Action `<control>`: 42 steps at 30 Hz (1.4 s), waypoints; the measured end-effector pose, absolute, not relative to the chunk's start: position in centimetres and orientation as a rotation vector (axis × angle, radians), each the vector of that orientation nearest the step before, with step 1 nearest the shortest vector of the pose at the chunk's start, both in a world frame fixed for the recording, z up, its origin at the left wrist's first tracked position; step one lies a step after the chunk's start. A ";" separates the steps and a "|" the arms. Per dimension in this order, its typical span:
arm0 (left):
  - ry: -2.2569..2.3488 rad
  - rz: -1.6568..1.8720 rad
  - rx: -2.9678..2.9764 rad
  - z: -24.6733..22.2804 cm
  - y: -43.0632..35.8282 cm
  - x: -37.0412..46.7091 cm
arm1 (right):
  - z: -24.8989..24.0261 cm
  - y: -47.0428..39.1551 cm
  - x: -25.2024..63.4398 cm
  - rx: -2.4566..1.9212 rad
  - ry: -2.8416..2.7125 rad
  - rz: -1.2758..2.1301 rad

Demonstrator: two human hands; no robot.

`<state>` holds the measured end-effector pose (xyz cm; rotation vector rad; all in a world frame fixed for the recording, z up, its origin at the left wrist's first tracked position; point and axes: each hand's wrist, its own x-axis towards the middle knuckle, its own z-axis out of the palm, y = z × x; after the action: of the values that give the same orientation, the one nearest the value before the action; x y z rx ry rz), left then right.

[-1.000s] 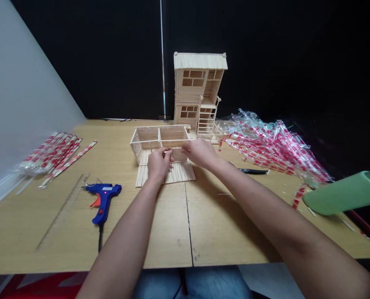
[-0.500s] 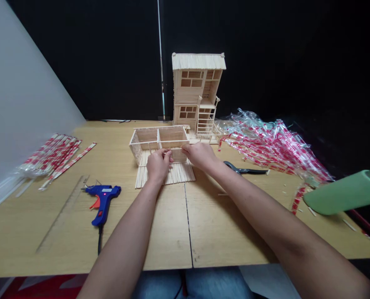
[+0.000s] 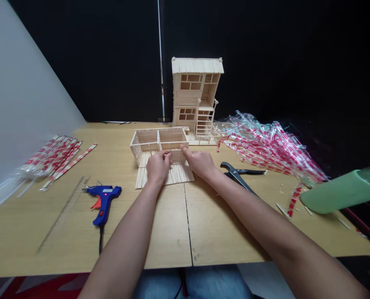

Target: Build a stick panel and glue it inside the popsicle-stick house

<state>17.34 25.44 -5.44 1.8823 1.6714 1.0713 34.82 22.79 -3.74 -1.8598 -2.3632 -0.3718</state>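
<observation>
A low, open-topped box of pale sticks (image 3: 144, 136), split by a divider, stands mid-table on a stick floor (image 3: 180, 174) that juts out toward me. My left hand (image 3: 159, 165) is at the front of the box, thumb and fingertips pinched together; what they hold, if anything, is too small to tell. Against the front right corner of the box rests my right hand (image 3: 200, 162), its index finger stretched to the top rim and the other fingers curled. Behind the box rises a two-storey stick house (image 3: 189, 97) with a ladder and balcony.
To the left lie a blue glue gun (image 3: 105, 201), a clear ruler (image 3: 62, 214) and wrapped sticks (image 3: 52, 158). On the right are black-handled pliers (image 3: 235, 172), a heap of red-and-clear wrappers (image 3: 266, 145), stick scraps and a tilted green bottle (image 3: 341, 193).
My right hand has shifted slightly down, its index finger now straighter on the corner. More of the pliers shows beside my right forearm. The view has moved slightly.
</observation>
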 end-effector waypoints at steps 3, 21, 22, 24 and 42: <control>1.692 1.070 1.904 -5.4 25.4 17.4 | -4.2 22.5 34.7 -1.857 -2.361 -0.389; 1.793 1.095 1.985 -4.9 24.9 16.6 | -4.2 21.3 37.7 -1.343 -1.768 -0.381; 1.796 1.109 1.980 -4.8 24.8 16.4 | -4.2 21.3 37.8 -1.361 -1.761 -0.369; 1.807 1.137 1.965 -4.6 24.6 16.1 | -4.2 21.2 37.9 -1.417 -1.751 -0.340; 1.839 0.917 2.061 -5.6 25.0 16.6 | -3.3 20.8 34.8 -1.726 -2.110 -0.141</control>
<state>16.56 25.04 -5.65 2.0612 1.8387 0.9171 34.79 20.81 -3.29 -1.7257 -2.1096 -0.1406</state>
